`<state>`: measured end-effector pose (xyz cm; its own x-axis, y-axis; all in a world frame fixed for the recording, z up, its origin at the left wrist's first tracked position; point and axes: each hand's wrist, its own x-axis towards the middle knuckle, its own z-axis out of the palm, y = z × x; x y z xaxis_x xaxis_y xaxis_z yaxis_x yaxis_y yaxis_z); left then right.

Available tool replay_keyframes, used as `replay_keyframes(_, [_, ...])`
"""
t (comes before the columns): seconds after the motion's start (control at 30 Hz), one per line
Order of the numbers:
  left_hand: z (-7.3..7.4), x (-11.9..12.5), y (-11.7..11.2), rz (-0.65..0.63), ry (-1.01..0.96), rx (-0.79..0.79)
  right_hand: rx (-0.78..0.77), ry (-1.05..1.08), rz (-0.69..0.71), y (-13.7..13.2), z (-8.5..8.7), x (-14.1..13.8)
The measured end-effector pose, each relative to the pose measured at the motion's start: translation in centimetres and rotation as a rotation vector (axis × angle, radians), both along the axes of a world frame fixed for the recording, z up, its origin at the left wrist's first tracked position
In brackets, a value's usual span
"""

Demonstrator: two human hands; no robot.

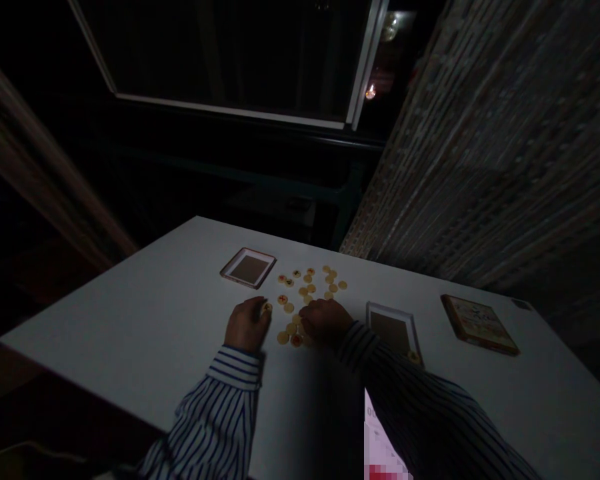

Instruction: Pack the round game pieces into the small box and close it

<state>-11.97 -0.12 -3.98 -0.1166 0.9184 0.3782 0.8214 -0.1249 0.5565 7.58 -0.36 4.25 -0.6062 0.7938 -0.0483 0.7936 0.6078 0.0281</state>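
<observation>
My left hand (pixel 244 327) pinches a round Chinese chess piece (pixel 267 307) between thumb and fingers, its marked face partly showing. To the right, my right hand (pixel 329 321) reaches over a loose cluster of pale discs (pixel 291 329), fingers curled down and closed; whatever they grip is hidden. A piece with a red character (pixel 297 341) lies face up near those fingertips. Between the hands and farther back, several more pieces (pixel 333 288) are scattered, some showing red or dark characters and others plain. Another red-marked piece (pixel 283 299) rests just beyond my left hand.
A shallow open box tray (pixel 226 274) is at the back left of the white table (pixel 130 307). A second tray (pixel 414 325), partly behind my right arm, has one piece (pixel 413 357) at its near corner. A decorated box (pixel 481 325) lies farther right. Beaded curtains (pixel 460 167) hang behind.
</observation>
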Motion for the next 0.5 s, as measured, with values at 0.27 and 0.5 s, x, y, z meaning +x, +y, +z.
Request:
replay_keyframes(0.27, [-0.15,0.07,0.14,-0.007,0.051,-0.059,-0.03,-0.006,-0.004,0.05,-0.03,-0.38])
replay_keyframes(0.5, [-0.14,0.07,0.12,-0.005,0.048,-0.058,-0.021,-0.012,0.007,-0.02,-0.01,-0.16])
